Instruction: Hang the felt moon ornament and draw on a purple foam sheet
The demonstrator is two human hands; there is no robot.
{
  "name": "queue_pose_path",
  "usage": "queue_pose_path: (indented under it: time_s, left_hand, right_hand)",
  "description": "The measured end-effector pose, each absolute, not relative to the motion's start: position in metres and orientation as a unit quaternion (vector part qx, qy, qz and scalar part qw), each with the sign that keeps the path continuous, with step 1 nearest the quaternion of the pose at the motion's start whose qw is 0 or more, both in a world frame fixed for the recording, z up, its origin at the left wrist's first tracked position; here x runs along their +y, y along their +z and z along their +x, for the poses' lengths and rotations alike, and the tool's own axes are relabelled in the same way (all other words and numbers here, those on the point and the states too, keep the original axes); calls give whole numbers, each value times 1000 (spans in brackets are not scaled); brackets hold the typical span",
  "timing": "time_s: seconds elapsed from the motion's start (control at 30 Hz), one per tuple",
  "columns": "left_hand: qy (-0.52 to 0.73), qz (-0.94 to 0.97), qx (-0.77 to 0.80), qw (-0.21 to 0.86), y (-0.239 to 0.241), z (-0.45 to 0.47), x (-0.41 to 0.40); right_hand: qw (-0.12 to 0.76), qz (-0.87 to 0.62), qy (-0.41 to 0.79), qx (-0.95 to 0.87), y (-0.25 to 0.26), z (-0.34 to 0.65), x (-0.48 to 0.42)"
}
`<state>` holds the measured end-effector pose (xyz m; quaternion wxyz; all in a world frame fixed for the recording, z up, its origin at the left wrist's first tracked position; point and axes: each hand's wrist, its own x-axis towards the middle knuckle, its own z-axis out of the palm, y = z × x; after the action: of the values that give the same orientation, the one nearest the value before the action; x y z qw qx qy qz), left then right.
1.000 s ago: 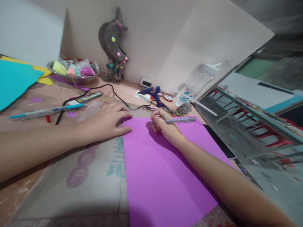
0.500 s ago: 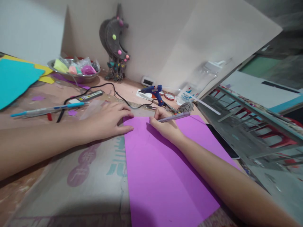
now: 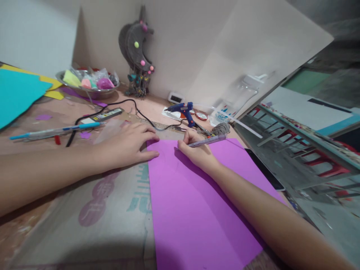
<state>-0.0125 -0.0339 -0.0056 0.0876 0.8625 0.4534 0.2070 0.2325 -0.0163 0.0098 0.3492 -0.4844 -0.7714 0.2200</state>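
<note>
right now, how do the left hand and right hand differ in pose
The left hand is spread open by the left edge of the purple sheet; the right hand is curled above it. The right hand grips a pen; no tool shows in the left hand. Both are bare.

Pale wall (image 3: 180, 48), grey floor (image 3: 305, 206)

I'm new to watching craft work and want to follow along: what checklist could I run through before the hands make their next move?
1. Pen gripped in the right hand: ok.
2. Left hand at the purple sheet, fingers over its left edge: ok.
3. Sheet lying flat under the right hand: ok.
4. Pen tip touching the sheet: cannot tell, too small and blurred.
5. Glue gun off the sheet: ok, beyond its far edge.
6. Glue gun cool: cannot tell.
</note>
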Motion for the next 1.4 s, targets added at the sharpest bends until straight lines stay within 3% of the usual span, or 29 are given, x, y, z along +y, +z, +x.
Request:
queue_pose_path:
  time_s: [1.4]
  left_hand:
    - [201, 869, 444, 83, -7, -13, -33]
  right_hand:
    - [348, -486, 255, -760, 11, 232, -23]
